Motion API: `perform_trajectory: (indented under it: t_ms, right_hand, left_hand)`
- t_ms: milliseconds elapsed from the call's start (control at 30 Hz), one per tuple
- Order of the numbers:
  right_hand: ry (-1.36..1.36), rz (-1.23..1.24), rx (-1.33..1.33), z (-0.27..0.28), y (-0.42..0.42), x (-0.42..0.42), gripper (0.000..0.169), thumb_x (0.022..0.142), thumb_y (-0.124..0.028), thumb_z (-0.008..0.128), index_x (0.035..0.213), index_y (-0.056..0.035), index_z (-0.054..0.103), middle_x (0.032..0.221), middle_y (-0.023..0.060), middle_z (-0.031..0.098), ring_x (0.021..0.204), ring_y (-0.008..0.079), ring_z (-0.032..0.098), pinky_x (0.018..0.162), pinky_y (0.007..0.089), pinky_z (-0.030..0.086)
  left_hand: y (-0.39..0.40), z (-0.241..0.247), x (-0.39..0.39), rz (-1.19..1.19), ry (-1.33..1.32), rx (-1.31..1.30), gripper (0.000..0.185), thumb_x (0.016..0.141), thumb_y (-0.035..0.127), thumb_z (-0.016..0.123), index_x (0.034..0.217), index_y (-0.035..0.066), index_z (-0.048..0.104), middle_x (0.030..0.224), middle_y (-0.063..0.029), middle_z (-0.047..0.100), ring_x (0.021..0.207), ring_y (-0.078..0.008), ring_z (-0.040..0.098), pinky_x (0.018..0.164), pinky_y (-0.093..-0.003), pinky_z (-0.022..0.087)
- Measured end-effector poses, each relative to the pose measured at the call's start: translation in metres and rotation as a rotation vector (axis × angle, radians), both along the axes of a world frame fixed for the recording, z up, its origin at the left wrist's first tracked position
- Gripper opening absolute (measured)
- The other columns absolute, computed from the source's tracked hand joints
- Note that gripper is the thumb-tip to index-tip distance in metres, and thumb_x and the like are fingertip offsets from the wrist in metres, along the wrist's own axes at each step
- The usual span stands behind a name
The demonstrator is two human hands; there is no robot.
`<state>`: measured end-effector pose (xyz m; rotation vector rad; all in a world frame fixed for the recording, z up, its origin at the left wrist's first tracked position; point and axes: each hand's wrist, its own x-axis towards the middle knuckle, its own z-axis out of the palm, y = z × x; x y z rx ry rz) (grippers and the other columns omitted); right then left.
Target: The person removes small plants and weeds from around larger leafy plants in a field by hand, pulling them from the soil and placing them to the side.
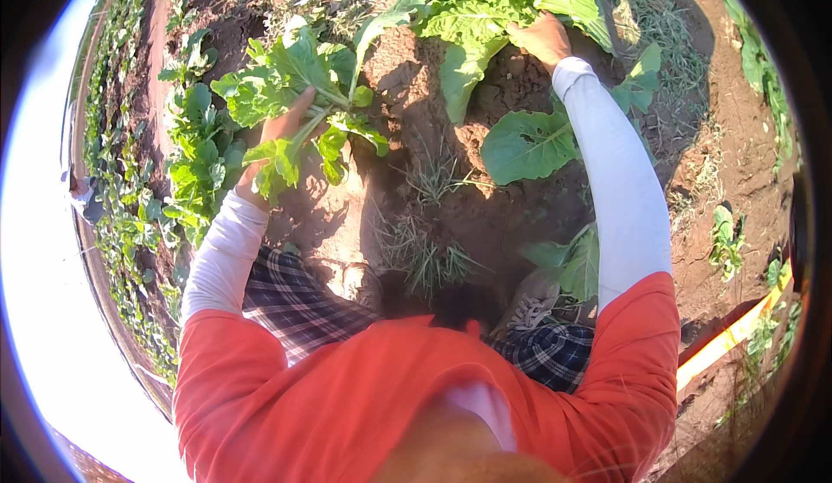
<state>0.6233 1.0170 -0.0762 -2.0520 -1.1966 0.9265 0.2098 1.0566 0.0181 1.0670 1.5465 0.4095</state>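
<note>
My left hand [286, 124] is among the stalks of a leafy green plant [302, 70] at the left, its fingers partly behind the leaves. At the top, my right hand [541, 37] grips the lower leaf edge of a larger, light green leafy plant [481, 8]. Its fingertips are partly hidden by the leaf. Below my right hand, a broad green leaf [530, 145] with small holes spreads low over the brown soil, beside my right forearm.
Tufts of cut grass [432, 249] lie on the soil between my shoes. A row of leafy plants [201, 164] runs along the left. Dry grass [669, 47] lies at the upper right, and a bright yellow-orange strip [734, 333] crosses the ground at the lower right.
</note>
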Motion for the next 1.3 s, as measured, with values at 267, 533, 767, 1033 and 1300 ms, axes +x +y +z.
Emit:
perform_trajectory:
  t_ms: [267,533,767,1033,1300]
  right_hand:
    - [-0.427,-0.08,0.414,-0.067,0.001,0.029,0.045,0.068,-0.028,0.065,0.106,-0.0062,0.058,0.103,0.0187,0.06,0.098,0.0366,0.055,0.086,0.0401,0.043]
    - [-0.533,0.032,0.641,-0.06,-0.028,0.021,0.044,0.07,-0.015,0.063,0.111,-0.002,0.055,0.116,0.0186,0.054,0.11,0.0367,0.047,0.099,0.0408,0.032]
    - [0.562,-0.307,0.423,0.053,-0.046,0.03,0.03,0.083,-0.015,0.06,0.11,-0.0009,0.058,0.088,0.0088,0.066,0.065,0.018,0.061,0.059,0.0254,0.049]
    - [0.938,0.159,0.174,0.05,-0.043,-0.02,0.023,0.089,-0.018,0.048,0.084,0.0005,0.061,0.064,0.005,0.057,0.05,0.0098,0.047,0.046,0.0246,0.035]
    - [0.352,0.35,-0.041,0.069,-0.053,-0.097,0.028,0.085,-0.026,0.055,0.086,0.0016,0.059,0.063,0.0071,0.06,0.046,0.0121,0.054,0.045,0.0242,0.043]
  left_hand:
    - [-0.022,0.005,0.007,-0.705,0.193,0.199,0.035,0.093,0.019,0.047,0.128,0.015,0.047,0.085,-0.0037,0.062,0.07,-0.0093,0.058,0.066,-0.0229,0.047]
    - [-0.044,0.007,0.022,-0.44,0.201,0.08,0.046,0.078,0.048,0.062,0.099,0.007,0.064,0.078,-0.0026,0.064,0.068,-0.0102,0.058,0.064,-0.027,0.046]
    - [-0.041,0.015,0.032,-0.443,0.138,0.038,0.046,0.078,0.048,0.062,0.098,0.007,0.065,0.075,-0.0036,0.065,0.065,-0.0101,0.058,0.064,-0.0254,0.047]
    - [-0.042,0.002,0.045,-0.385,0.243,-0.035,0.054,0.074,0.057,0.061,0.083,0.004,0.067,0.069,-0.0038,0.065,0.063,-0.0094,0.058,0.061,-0.024,0.045]
    - [-0.038,-0.027,0.037,-0.262,0.179,-0.034,0.049,0.077,0.049,0.064,0.093,0.003,0.065,0.075,-0.0059,0.064,0.067,-0.0104,0.058,0.065,-0.0243,0.045]
